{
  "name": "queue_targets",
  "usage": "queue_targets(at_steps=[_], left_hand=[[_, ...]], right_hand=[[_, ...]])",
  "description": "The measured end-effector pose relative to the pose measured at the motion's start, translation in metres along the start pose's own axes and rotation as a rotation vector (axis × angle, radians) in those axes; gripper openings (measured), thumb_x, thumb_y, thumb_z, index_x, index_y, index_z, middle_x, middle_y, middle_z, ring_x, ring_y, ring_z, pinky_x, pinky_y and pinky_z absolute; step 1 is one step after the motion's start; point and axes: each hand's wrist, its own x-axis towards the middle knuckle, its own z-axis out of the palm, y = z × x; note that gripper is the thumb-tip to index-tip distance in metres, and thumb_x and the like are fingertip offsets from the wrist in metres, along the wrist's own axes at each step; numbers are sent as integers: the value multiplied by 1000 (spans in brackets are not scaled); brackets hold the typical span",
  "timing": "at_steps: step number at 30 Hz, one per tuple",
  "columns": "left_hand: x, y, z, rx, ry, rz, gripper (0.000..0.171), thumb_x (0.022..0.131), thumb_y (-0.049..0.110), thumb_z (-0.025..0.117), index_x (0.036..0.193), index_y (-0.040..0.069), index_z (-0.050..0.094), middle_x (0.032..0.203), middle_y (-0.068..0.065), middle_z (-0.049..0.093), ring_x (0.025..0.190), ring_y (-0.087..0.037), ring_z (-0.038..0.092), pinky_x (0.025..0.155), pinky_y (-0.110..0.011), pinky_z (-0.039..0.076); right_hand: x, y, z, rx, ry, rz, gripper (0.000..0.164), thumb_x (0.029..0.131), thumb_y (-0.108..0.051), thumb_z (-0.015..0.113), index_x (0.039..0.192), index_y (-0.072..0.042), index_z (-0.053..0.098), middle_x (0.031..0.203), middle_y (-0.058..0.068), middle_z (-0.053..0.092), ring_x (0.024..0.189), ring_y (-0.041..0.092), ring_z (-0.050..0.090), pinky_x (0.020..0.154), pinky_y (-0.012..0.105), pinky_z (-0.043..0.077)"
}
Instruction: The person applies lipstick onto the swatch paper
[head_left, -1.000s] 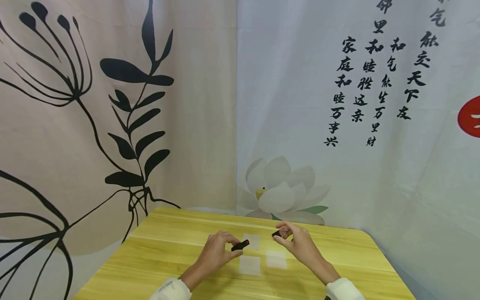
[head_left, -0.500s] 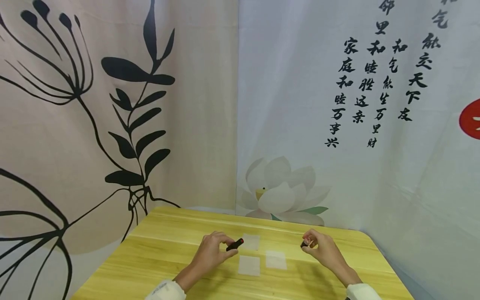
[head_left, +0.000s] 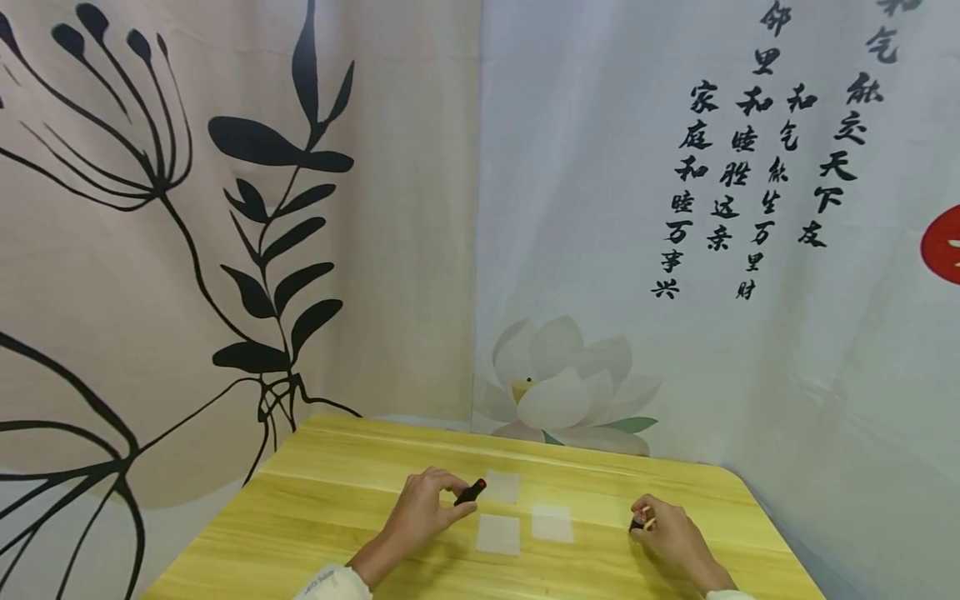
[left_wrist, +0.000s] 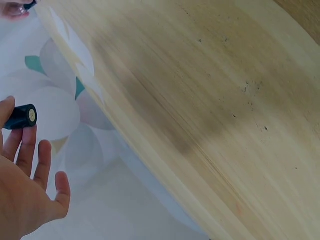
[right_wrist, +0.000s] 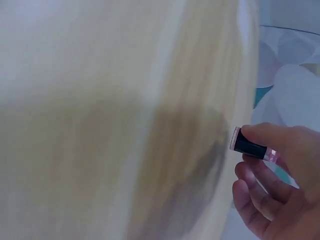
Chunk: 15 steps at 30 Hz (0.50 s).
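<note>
Your left hand (head_left: 422, 507) pinches a smooth black tube (head_left: 468, 494), slanted, red tip rightward; your right hand (head_left: 675, 533) pinches a dark, clear-ended cylinder (right_wrist: 250, 148).

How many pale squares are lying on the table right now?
3: a far square right of the left hand, a near square, and a third square right of that. More could be hidden.
</note>
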Motion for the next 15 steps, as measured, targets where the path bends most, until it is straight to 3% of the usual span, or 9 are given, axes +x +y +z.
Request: queue_targets(at_steps=[7,10,13,15], left_hand=[[1,2,1,2,0,3,26,78,53,71,89,29,73,89,21,66,89,-7,61,88,-49,45],[1,5,1,-3,6,6,25,79,50,72,90,28,73,89,19,66,88,-7,61,89,-49,46],[2,8,1,-7,3,5,26,80,49,71,91,26,74,91,17,67,89,-7,62,89,-49,46],[5,11,3,-20,-9,1,29,82,50,69,94,24,74,93,16,68,90,-8,62,88,-45,48]], right_hand=[[0,12,7,-28,-16,25,22,78,-11,78,95,-13,64,81,-8,62,71,5,57,59,25,45],[1,10,6,-48,-7,39,29,77,-14,80,101,-11,64,85,-6,62,74,9,58,60,28,46],[0,-1,2,-77,52,73,40,77,-22,80,112,-14,63,98,-2,62,83,15,59,62,32,47],[2,-14,1,-84,128,43,46,77,-27,81,117,-17,62,107,0,62,91,19,59,65,34,49]])
